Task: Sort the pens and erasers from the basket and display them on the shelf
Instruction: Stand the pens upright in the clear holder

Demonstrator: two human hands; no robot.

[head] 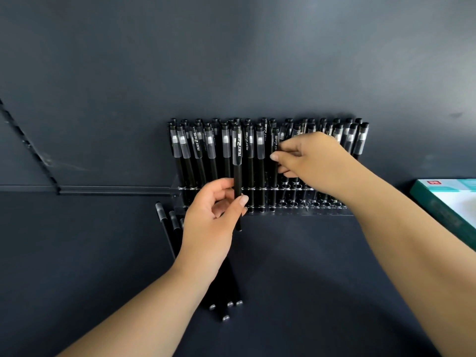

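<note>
Pens (260, 150) crowd the clear rack (288, 210); each hand, left (211, 217) and right (309, 155), pinches one, box (448, 202) nearby.

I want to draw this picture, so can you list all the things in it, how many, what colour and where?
pen rack: one, clear, on the dark shelf against the back wall.
standing pens: many, too crowded to count, black with clear caps, upright in the rack.
loose pens: several, black, lying on the shelf under the left arm.
box: one, green and white, right edge of the shelf.
left hand: fingers pinch one upright black pen in front of the rack.
right hand: fingers pinch another black pen at the rack.
</note>
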